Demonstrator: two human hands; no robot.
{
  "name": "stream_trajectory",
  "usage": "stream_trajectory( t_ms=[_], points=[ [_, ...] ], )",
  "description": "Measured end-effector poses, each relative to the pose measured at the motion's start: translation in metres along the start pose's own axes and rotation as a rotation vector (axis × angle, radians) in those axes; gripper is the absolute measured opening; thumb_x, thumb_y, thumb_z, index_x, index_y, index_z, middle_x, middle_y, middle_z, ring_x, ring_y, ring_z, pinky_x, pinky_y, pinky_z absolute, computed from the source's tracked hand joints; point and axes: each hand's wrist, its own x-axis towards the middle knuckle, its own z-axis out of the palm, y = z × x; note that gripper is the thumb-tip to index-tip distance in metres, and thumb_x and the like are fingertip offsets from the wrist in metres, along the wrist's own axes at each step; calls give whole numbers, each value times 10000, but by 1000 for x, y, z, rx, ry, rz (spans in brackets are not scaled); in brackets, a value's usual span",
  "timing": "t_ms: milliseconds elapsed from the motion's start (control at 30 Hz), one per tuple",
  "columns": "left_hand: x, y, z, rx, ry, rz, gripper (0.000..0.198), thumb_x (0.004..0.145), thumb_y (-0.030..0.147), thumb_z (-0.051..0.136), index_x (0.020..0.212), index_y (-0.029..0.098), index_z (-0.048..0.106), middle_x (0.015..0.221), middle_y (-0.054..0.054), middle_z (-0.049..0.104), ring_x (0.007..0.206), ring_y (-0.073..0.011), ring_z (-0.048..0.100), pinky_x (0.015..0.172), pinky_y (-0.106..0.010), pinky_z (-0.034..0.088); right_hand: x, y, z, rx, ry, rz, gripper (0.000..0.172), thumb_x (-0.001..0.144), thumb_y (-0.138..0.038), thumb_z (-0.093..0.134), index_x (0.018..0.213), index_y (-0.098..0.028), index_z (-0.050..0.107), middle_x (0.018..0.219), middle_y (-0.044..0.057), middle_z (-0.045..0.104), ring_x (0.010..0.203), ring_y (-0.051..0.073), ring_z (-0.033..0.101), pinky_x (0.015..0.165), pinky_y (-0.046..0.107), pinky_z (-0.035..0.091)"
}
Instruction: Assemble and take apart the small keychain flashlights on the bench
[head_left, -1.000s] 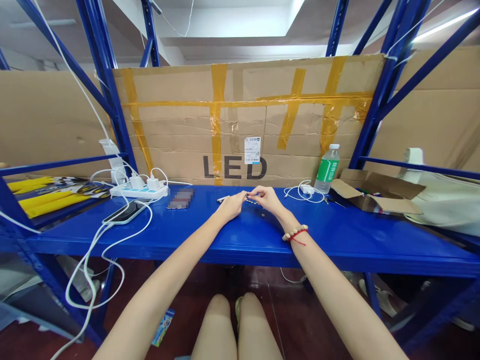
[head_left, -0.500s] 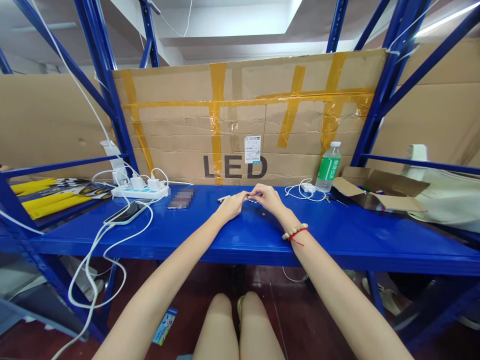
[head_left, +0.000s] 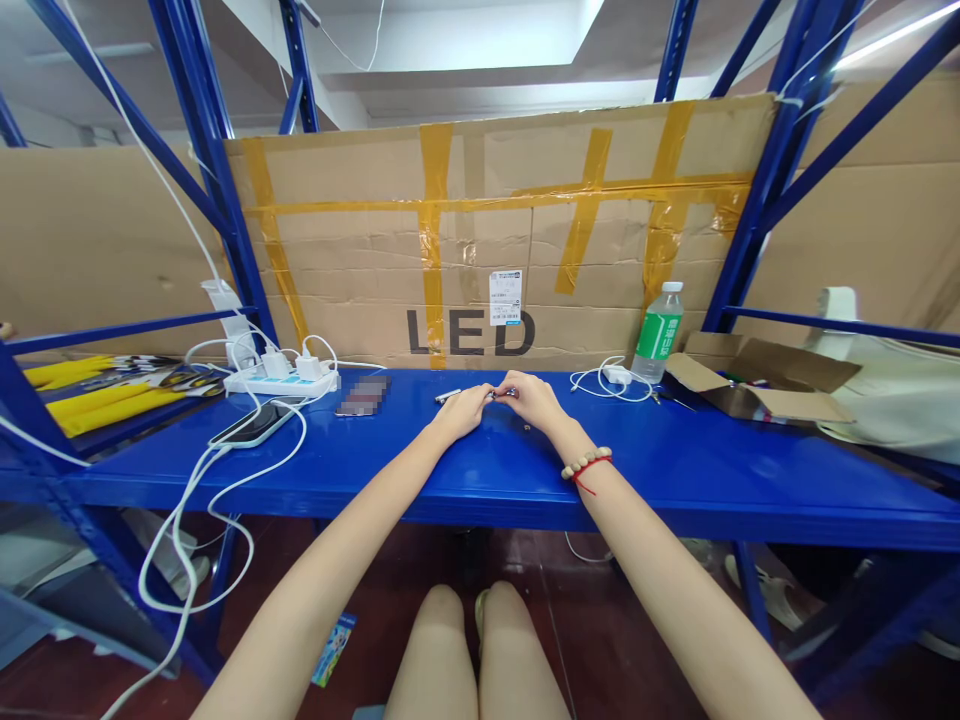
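Clearly, in the head view, both bare hands meet above the blue table (head_left: 450, 485), their fingertips nearly touching. The fingers of the left hand (head_left: 463, 409) and the right hand (head_left: 531, 401) are closed in a pinch on a small piece (head_left: 493, 396) — dark and partly shiny, too small to name — which sits between the two hands, mostly covered by them. Just in front of the right hand, a tiny fitting (head_left: 527, 427) lies on the tabletop; its exact kind cannot be told. A slim, pen-like stick (head_left: 448, 396) lies just beside the left hand, on its far side.

A beaded bracelet (head_left: 586, 462) with a red string rings the right wrist. Farther left on the table are a blurred flat object (head_left: 363, 397), a smartphone (head_left: 253, 426) under white cables, and a white power strip (head_left: 281, 381) with plugs in it. To the right, a coiled white cable (head_left: 589, 388) lies near an upright plastic bottle (head_left: 658, 335) with a green label — and beyond that stands an open cardboard box (head_left: 799, 407). Behind everything rises a taped cardboard panel (head_left: 360, 265) printed "LED".
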Motion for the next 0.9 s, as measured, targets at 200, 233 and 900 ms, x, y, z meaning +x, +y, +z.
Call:
stream_trajectory(
  t_ms=[200,233,900],
  points=[
    [1,-2,1,8,-25,-26,263,928,265,288,1025,207,525,962,-55,657,925,-213,614,797,-322,462,-1,-1,-2,-41,-23,-14,71,770,-181,619,770,-215,681,865,5,641,747,123,567,545,209,297],
    [1,-2,1,9,-31,-25,267,928,271,288,1019,206,530,940,-54,661,907,-214,619,784,-319,463,-1,-1,-4,-45,-29,-22,76,771,-178,618,763,-214,684,863,8,644,761,127,572,550,209,301],
    [0,-5,3,-21,-64,79,193,894,226,397,997,177,553,939,-57,662,865,-188,621,756,-276,462,-1,16,2,98,-96,79,46,701,-242,681,714,-198,687,762,-18,652,568,81,533,525,203,335]
  ],
)
